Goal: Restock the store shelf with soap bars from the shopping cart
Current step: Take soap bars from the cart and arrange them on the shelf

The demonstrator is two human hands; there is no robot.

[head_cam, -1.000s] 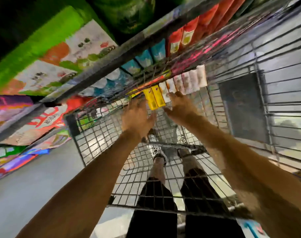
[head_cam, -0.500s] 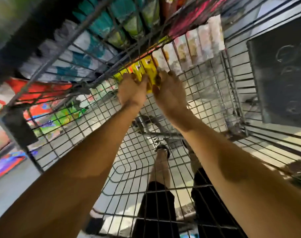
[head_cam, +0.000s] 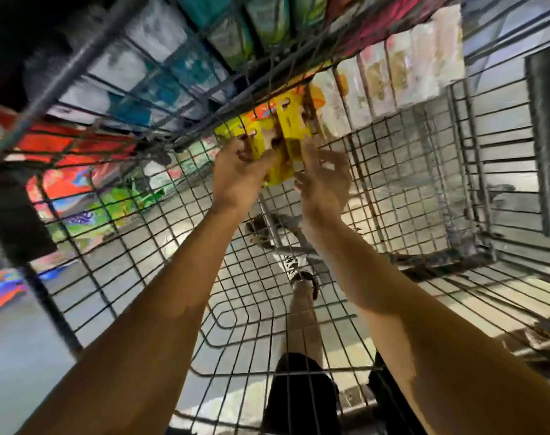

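Yellow soap packs [head_cam: 288,136] stand against the far wall of the wire shopping cart [head_cam: 148,246]. My left hand [head_cam: 237,175] grips the left side of these yellow packs, fingers curled round them. My right hand [head_cam: 322,180] touches their right side with its fingers spread and mostly straight. A row of pale white soap packs [head_cam: 393,73] leans along the cart's far wall to the right of the yellow ones. The store shelf [head_cam: 160,76] with teal and green packs shows through the wire beyond the cart.
The cart floor is wire mesh, and my legs and a shoe [head_cam: 302,277] show through it. Red and green packaged goods [head_cam: 79,146] fill lower shelves at the left. A dark panel [head_cam: 547,146] hangs on the cart's right wall. Grey floor [head_cam: 13,356] lies at lower left.
Both hands reached deeper to the cart's far end and closed in on the yellow packs. The left hand now grips them. The view tilted closer to the shelf.
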